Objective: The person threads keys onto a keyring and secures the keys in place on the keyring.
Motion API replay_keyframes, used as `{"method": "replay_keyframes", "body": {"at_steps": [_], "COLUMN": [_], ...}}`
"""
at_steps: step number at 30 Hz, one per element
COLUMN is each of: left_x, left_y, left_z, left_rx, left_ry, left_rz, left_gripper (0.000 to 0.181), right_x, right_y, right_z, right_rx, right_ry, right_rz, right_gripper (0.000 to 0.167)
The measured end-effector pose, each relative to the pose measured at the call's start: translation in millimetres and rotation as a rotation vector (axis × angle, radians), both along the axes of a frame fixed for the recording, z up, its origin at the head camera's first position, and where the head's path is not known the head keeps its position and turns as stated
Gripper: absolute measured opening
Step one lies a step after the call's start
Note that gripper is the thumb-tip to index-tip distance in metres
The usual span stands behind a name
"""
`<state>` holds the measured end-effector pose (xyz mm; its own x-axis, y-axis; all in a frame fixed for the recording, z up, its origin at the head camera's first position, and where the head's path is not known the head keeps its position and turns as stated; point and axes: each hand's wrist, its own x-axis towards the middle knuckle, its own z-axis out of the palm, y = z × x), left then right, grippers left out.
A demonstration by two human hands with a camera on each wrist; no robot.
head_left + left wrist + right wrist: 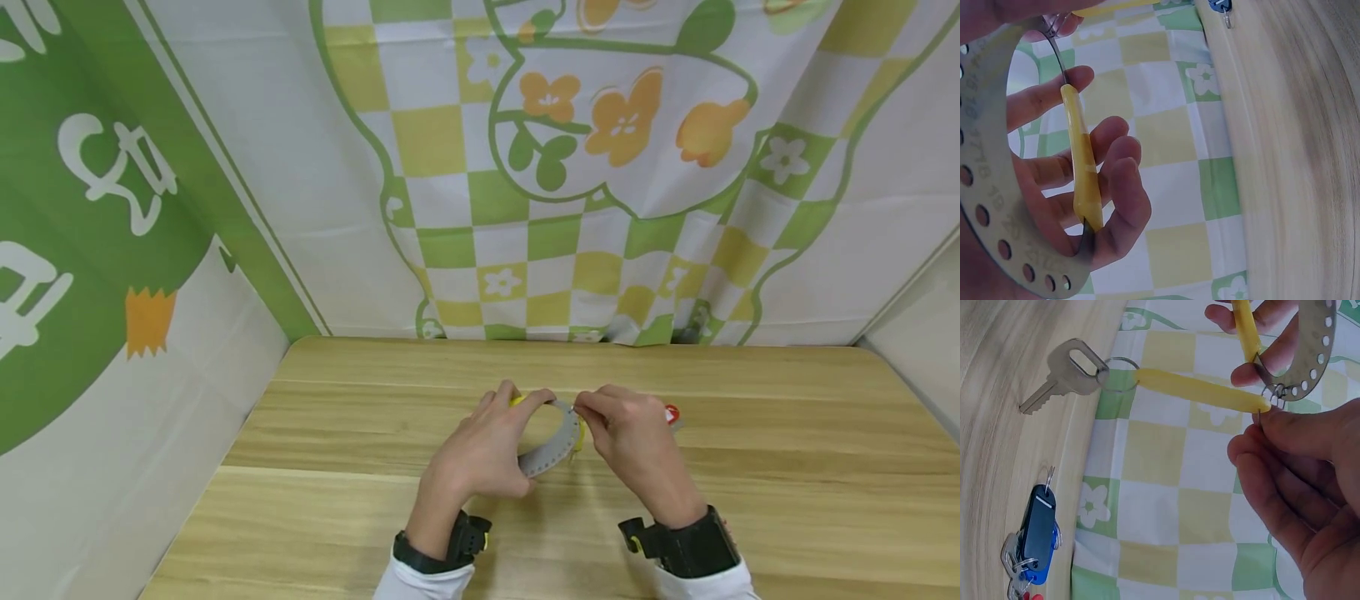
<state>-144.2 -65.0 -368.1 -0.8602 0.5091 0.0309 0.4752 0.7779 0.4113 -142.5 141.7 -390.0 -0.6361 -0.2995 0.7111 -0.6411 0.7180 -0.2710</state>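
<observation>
My left hand (480, 458) grips a curved grey metal key holder (551, 454) with a row of numbered holes along its edge. In the left wrist view its yellow handle (1082, 156) passes among the fingers. Close to the plate's right edge, my right hand (630, 433) pinches a thin metal wire at the end of a yellow key tag (1200, 392). A metal key (1069, 369) hangs from the tag's other end on a split ring (1121, 365). Small wire loops (1277, 392) sit at the plate's edge beside the fingertips; whether the pinched wire passes through a hole I cannot tell.
On the wooden table (337, 417), beyond the right hand, lies a red tag (672, 413). The right wrist view shows a dark tag (1038, 522) and a blue tag (1036, 575) with metal rings there. A patterned curtain (450, 208) hangs behind the table.
</observation>
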Motion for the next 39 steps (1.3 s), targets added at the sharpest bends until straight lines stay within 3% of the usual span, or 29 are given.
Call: {"method": "replay_keyframes", "body": {"at_steps": [8, 14, 23, 33, 39], "left_x": [-0.4, -0.3, -0.9, -0.1, -0.1], "left_y": [1.0, -0.9, 0.3, 1.3, 0.8], "left_z": [0.1, 0.4, -0.3, -0.7, 0.3], "left_rx": [0.010, 0.021, 0.000, -0.022, -0.007], "left_ry": [-0.002, -0.001, 0.011, 0.012, 0.017], "left_rz": [0.020, 0.041, 0.038, 0.027, 0.027], "left_gripper": [0.101, 0.099, 0.100, 0.100, 0.100], "right_x": [0.0, -1.6, -0.1, 0.6, 0.6], "right_y": [0.4, -1.6, 0.3, 3.7, 3.4], "right_z": [1.3, 0.2, 1.6, 2.8, 3.2], "right_rx": [-0.082, -0.115, -0.018, 0.020, -0.031], "right_ry": [-0.137, -0.115, -0.099, -0.092, -0.109], "right_rz": [-0.051, -0.054, -0.029, 0.037, 0.023], "right_gripper": [0.013, 0.013, 0.012, 0.015, 0.015]}}
